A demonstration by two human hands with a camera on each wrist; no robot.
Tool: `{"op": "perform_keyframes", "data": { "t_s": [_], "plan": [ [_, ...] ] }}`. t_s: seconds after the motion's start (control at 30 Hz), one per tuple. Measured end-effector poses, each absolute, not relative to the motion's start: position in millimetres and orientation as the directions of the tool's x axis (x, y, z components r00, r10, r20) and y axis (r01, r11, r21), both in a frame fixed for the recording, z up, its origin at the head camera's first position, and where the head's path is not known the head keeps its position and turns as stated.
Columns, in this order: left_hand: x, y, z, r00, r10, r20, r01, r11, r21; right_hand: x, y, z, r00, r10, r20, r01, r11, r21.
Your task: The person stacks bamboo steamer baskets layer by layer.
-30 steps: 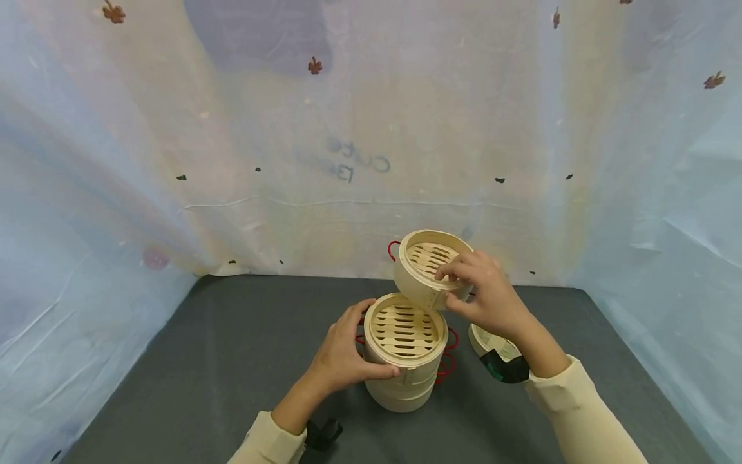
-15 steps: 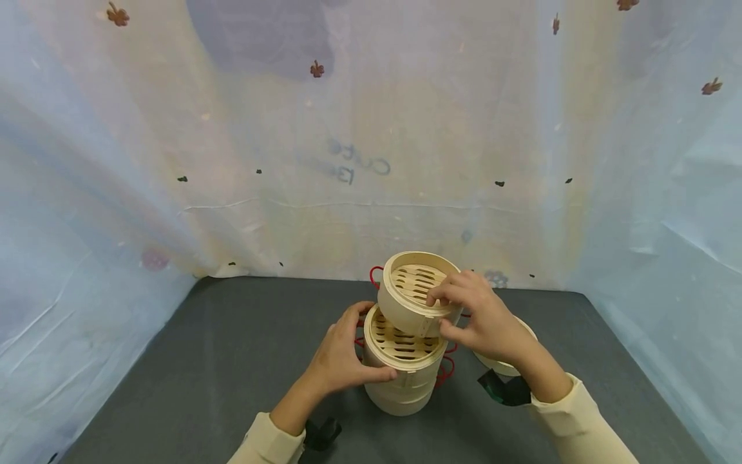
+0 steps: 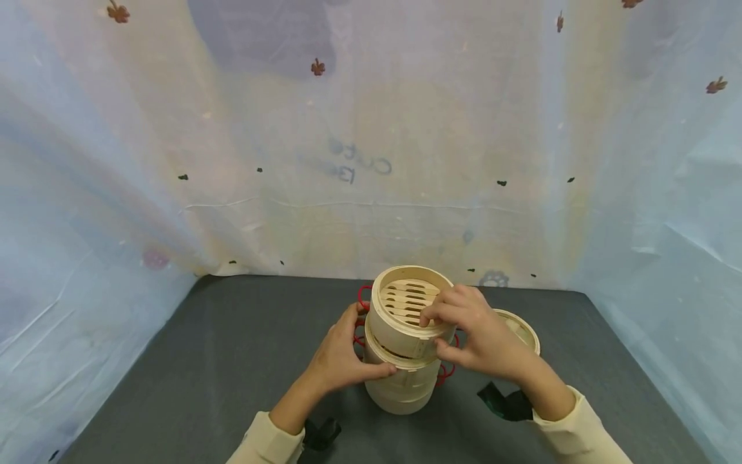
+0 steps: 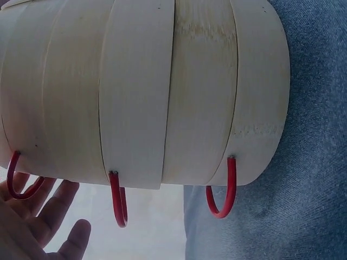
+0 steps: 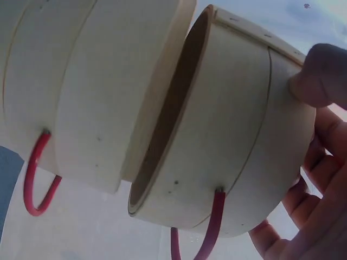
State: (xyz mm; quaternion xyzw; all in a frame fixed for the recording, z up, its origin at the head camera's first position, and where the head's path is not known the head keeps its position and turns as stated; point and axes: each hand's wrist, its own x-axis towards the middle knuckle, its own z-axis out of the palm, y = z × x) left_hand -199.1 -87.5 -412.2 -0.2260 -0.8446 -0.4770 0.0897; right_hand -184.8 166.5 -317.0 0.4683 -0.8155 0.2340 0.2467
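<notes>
A round bamboo steamer basket (image 3: 397, 330) with a slatted floor hovers tilted over a stack of bamboo steamer baskets (image 3: 400, 394). My right hand (image 3: 474, 334) pinches its near right wall, thumb outside and fingers over the rim. In the right wrist view, a dark gap shows between this upper basket (image 5: 227, 119) and the stack (image 5: 103, 103), widest on one side. My left hand (image 3: 343, 361) grips the stack's upper part, thumb in front and fingers round the left side. Red loop handles (image 4: 118, 200) stick out from the baskets' sides.
A round bamboo lid (image 3: 524, 330) lies on the dark grey tabletop (image 3: 243, 374), right of the stack and partly behind the right forearm. Pale plastic sheeting (image 3: 371, 225) hangs behind the table and along both sides.
My right hand has brought the tilted steamer basket down and left, from behind and above the stack to over its top. The left hand has stayed in place on the stack.
</notes>
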Motion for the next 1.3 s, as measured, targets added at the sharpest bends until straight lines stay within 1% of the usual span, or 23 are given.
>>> {"op": "perform_keyframes", "data": {
  "t_s": [0.33, 0.57, 0.87, 1.3],
  "plan": [
    [-197.3, -88.1, -410.7, -0.881, 0.302, 0.364, 0.463, 0.396, 0.793, -178.6, 164.6, -319.4, -0.44, -0.658, 0.611, -0.881, 0.447, -0.153],
    [-197.8, -89.0, -411.8, -0.859, 0.322, 0.399, 0.502, 0.367, 0.783, -176.9, 163.9, -321.9, -0.435, -0.664, 0.608, -0.883, 0.447, -0.143],
    [-198.3, -88.2, -412.5, -0.852, 0.335, 0.403, 0.509, 0.343, 0.79, -175.4, 165.2, -324.4, -0.44, -0.664, 0.604, -0.884, 0.441, -0.159],
    [-196.9, -85.9, -409.7, -0.866, 0.343, 0.363, 0.473, 0.33, 0.817, -175.3, 165.4, -323.6, -0.433, -0.672, 0.6, -0.887, 0.437, -0.149]
  ]
}}
